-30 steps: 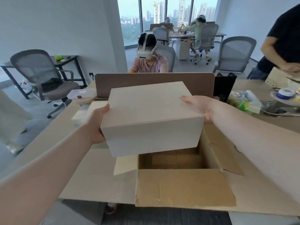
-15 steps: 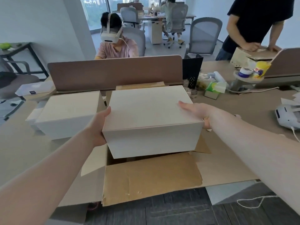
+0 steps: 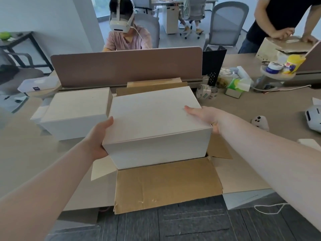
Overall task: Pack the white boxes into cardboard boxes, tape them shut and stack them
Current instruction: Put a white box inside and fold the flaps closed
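I hold a large white box (image 3: 152,124) between both hands over an open cardboard box (image 3: 165,183) whose flaps are spread on the desk. My left hand (image 3: 99,140) grips the box's near left corner, thumb on top. My right hand (image 3: 205,117) presses flat against its right side. The white box covers the carton's opening, and its bottom edge sits about level with the front flap. A second white box (image 3: 76,112) stands on the desk just to the left, touching nothing.
A brown desk divider (image 3: 126,66) runs behind the boxes. Tape rolls (image 3: 206,93), a tissue pack (image 3: 238,86) and a black holder (image 3: 213,66) lie to the right. A white controller (image 3: 260,121) and headset (image 3: 314,117) sit at far right. Two people are beyond the desk.
The white box has come down toward the carton's opening, which no longer shows beneath it. My view has tilted down and shifted, bringing the second white box on the left into sight.
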A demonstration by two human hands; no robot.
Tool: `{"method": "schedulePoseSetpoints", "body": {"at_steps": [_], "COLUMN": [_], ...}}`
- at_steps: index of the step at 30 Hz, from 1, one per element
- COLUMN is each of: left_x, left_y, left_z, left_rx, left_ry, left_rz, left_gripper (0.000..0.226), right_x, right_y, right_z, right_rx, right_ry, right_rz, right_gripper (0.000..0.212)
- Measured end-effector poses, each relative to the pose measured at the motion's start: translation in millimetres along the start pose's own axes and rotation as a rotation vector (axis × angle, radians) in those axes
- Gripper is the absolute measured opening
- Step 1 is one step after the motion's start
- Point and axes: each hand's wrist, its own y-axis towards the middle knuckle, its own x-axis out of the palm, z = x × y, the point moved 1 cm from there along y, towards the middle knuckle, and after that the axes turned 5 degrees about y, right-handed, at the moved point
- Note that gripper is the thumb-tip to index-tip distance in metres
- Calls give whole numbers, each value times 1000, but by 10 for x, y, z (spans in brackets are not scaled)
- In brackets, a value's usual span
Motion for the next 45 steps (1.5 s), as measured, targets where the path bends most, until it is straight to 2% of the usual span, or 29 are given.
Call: {"method": "schedulePoseSetpoints", "body": {"at_steps": [2, 5, 12, 14, 16, 17, 20, 22, 24, 26, 29, 32, 34, 36, 38, 41, 43, 45], "left_x": [6, 41, 96, 123, 162, 185, 213, 150, 92, 98, 201, 255, 261, 239, 190, 1, -170, -287], "left_y": [-1, 44, 282, 360, 428, 453, 513, 602, 677, 733, 775, 806, 821, 826, 824, 847, 900, 935], "left_z": [-56, -159, -305, -311, -350, -373, -380, -356, -335, -336, -299, -214, -180, -189, -213, -262, -299, -333], "left_rx": [-22, -55, -98, -87, -78, -72, -18, 53, 100, 128, 153, 150, 165, 192, 248, 322, 257, 61], "left_ry": [17, 26, 46, 92, 140, 166, 258, 438, 684, 876, 1126, 1374, 1464, 1436, 1311, 1114, 1061, 982], "left_rz": [10, 16, 67, 75, 79, 82, 105, 140, 217, 257, 250, 252, 254, 270, 313, 429, 472, 459], "left_gripper": [37, 36, 34, 36, 38, 36, 27, 37, 46, 45, 46, 51, 50, 47, 42, 39, 49, 63], "right_x": [19, -9, -58, -85, -117, -140, -158, -153, -176, -147, 86, 381, 444, 375, 222, -95, -310, -486], "right_y": [-9, 8, 133, 132, 102, 112, 172, 251, 325, 374, 474, 563, 586, 596, 585, 574, 592, 668], "right_z": [99, 220, 330, 383, 421, 433, 440, 483, 527, 553, 576, 594, 590, 596, 595, 567, 566, 623], "right_rx": [24, 53, 56, 81, 75, 68, 84, 89, 50, 15, -18, -76, -112, -143, -213, -283, -284, -245], "right_ry": [-6, 8, -23, -59, -100, -108, -142, -210, -383, -539, -543, -742, -756, -712, -662, -624, -623, -619], "right_rz": [7, 4, 72, 83, 95, 102, 121, 148, 210, 265, 184, 128, 140, 149, 183, 328, 419, 443], "right_gripper": [51, 51, 64, 53, 31, 26, 29, 25, 25, 50, 78, 67, 54, 42, 28, 20, 19, 27]}}
